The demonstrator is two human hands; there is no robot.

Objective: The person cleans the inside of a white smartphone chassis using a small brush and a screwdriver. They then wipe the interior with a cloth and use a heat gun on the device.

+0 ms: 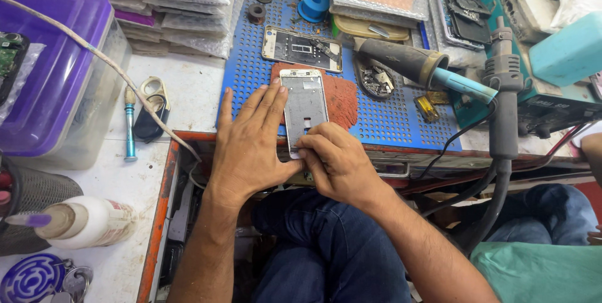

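Both hands are on the stripped white phone frame, which is lying flat on a reddish-brown pad on top of the blue perforated mat. The left hand is spread flat, fingers straight, pinning the frame's left edge. The right hand has its fingers curled, tips pressing at the frame's lower end.

Containers: small round dish just right of the pad, full of tiny metal bits. Big clear bin with a purple lid on the far left; can't tell what's inside. White squeeze bottle lies on its side near it.

A second phone frame sits further back, with a hot-air handle to the right. The white bench is cluttered, with bubble-wrapped packs stacked at the back.
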